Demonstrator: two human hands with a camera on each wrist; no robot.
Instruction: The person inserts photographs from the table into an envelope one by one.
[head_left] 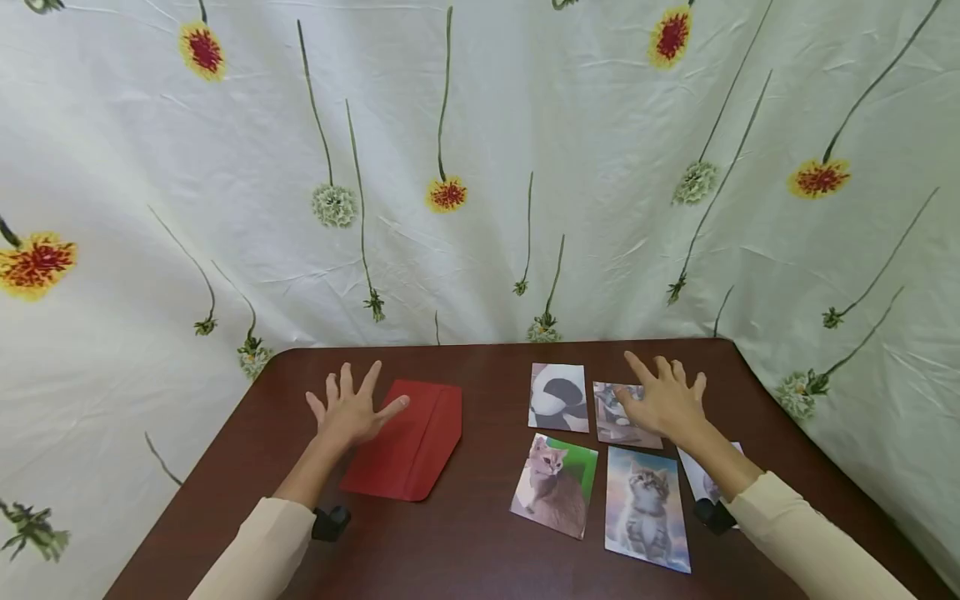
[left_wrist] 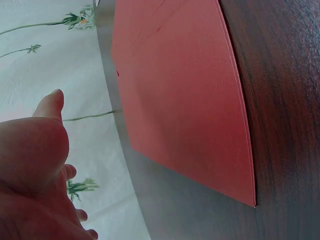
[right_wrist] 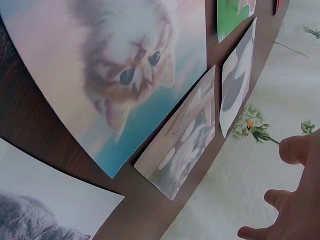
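Observation:
A red envelope (head_left: 420, 442) lies flat on the left half of the table, its flap side toward the middle. My left hand (head_left: 351, 410) hovers over its left edge, fingers spread and holding nothing; the left wrist view shows the envelope (left_wrist: 185, 100) beside the thumb. On the right lie several cat photos: a kitten on a pastel background (head_left: 647, 512), a cat on green (head_left: 555, 487), a black-and-white picture (head_left: 558, 398) and others. My right hand (head_left: 667, 404), fingers spread, is above a small cat photo (head_left: 611, 425) and partly hides it. Another photo (head_left: 697, 475) sits partly under the right forearm.
The dark brown table (head_left: 480, 550) has a far edge that meets a white flowered cloth (head_left: 480, 250) hanging behind it. Dark wrist straps (head_left: 330, 523) are on both arms. Bare tabletop separates the envelope from the photos.

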